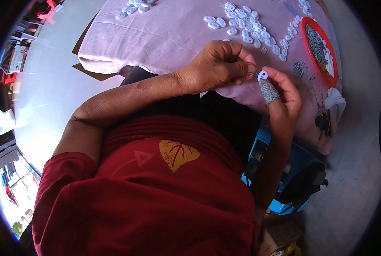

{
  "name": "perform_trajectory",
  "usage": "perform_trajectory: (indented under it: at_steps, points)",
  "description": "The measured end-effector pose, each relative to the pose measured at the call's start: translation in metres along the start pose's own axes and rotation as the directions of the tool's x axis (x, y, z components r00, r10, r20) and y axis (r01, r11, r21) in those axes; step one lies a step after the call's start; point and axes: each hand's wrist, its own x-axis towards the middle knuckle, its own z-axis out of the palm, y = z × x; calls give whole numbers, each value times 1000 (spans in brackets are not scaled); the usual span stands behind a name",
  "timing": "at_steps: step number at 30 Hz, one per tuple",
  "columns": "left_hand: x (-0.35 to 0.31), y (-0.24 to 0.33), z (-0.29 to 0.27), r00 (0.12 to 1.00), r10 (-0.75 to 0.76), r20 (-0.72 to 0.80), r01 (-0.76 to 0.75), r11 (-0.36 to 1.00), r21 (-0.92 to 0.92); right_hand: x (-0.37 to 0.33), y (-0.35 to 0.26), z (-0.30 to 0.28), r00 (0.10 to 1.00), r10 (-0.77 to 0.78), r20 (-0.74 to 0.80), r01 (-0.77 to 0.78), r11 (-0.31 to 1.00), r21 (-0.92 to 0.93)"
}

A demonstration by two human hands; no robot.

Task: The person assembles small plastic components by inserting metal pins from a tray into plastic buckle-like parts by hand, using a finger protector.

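Pale pink cloth [169, 38] is spread across the upper part of the view, its near edge hanging toward the lap. Below it, a dark red shirt [165, 205] is worn, printed with a yellow leaf [177, 154]. At the lower right, beside the forearm, a blue object [286, 207] is partly covered by something dark, and its kind cannot be told.

Beyond the hands, a loose cluster of small white oval pieces [241, 22] is scattered on the cloth, and a line of them is trailed up near a red basin [336, 74]. Small grey pieces [313, 42] are heaped in that basin.

The left hand [216, 68] is held at the cloth's near edge, its thumb and forefinger pressed together at the tips. Just beside it, the right hand [286, 96] is raised with its fingers curled, a single white piece [261, 77] being pinched between thumb and forefinger. At the cloth's right edge, a white rag [336, 102] is draped.

By a grey speckled cover [268, 91], the right thumb is wrapped. The pinched piece is pierced by a dark hole. At the left fingertips, a thin pale sliver [253, 74] is held close to that piece; what it is cannot be told.
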Motion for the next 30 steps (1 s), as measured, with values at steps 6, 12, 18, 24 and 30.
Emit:
perform_trajectory:
  at_steps: [6,12,18,24,30]
  points:
    - [0,-2,0,1000,14,-17,-14,1000,8,1,-1,1,1000,-2,-6,2,999,-32]
    - [0,1,1,999,17,-27,-17,1000,-3,2,0,1,999,-38,-7,38,999,-39]
    - [-1,4,1,999,-37,-25,36,999,-29,3,-2,4,1000,-20,2,20,999,-30]
    - [-2,9,0,997,-69,-26,70,997,25,5,-3,6,999,-26,40,27,999,-39]
    - [-1,9,-4,994,-99,41,102,992,-69,4,1,2,997,-67,37,67,998,14]
